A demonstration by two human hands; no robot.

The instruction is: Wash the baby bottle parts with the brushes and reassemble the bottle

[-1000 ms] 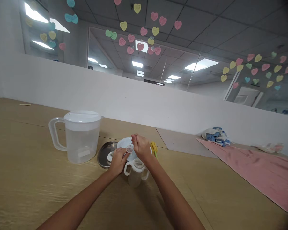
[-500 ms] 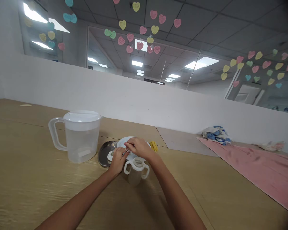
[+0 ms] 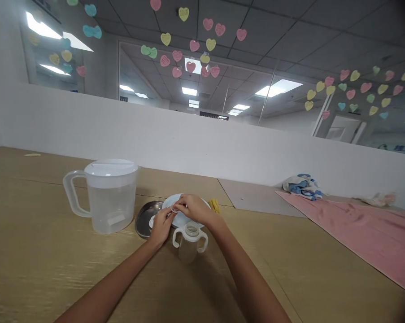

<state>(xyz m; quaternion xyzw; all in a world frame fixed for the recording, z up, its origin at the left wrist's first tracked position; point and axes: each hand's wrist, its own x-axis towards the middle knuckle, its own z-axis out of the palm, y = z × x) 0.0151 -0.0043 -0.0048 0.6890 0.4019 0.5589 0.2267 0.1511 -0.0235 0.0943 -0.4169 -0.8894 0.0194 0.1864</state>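
Note:
My left hand (image 3: 161, 225) and my right hand (image 3: 193, 208) meet above a white plate (image 3: 168, 201). Between their fingertips they pinch a small, round, whitish piece (image 3: 174, 208); fingers cover much of it, and its kind is unclear. Just below stands an uncapped baby bottle (image 3: 189, 250), upright, with a white two-handled collar and an open neck. A round metal dish (image 3: 142, 220) lies left of my left hand. In it sits a white part (image 3: 151, 221), mostly hidden behind that hand.
A clear lidded pitcher (image 3: 111, 202) stands at the left. Something yellow (image 3: 214, 206) lies right of the plate. Farther right are a pink cloth (image 3: 350, 233) and a crumpled blue-and-white cloth (image 3: 303, 186). A white wall (image 3: 189, 143) borders the table's back.
The view has shifted slightly. Both hands stay together over the plate, still on the small round piece, with the fingers and the piece turned a little. The bottle stays standing.

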